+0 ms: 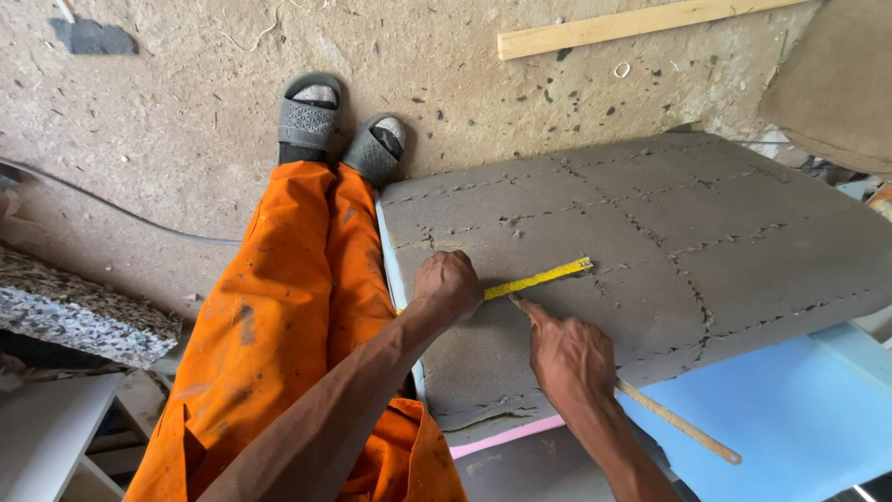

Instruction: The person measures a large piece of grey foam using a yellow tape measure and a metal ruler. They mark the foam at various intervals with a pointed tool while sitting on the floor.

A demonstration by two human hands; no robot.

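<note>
around you the concrete floor (186,139) is rough and littered with dust and bits. a pale wooden batten (641,23) lies across the top of the view, well apart from your hands. a dark cable (111,209) curves over the floor on your left, and a slab of speckled chip foam (74,311) sits below it, beside your orange trouser legs (297,307). your feet in grey slippers (339,125) stand just beside the near edge of the grey foam sheet (706,232), which is patched together from pieces along ragged seams. under it you can see a light blue sheet (790,409) and a thin pink edge (506,437). nothing lies on the grey foam between your hands and its far end.

the yellow measuring tape (539,278) lies flat on the grey foam, running from under your left hand (448,284) out to the right. your left hand is curled into a loose fist, pressing the tape's near end down close to the foam's edge. your right hand (569,358) is just beside the tape, index finger stretched out so its tip touches the foam right below the tape, the other fingers folded round a long thin wooden stick (678,423) that trails back behind the wrist.
</note>
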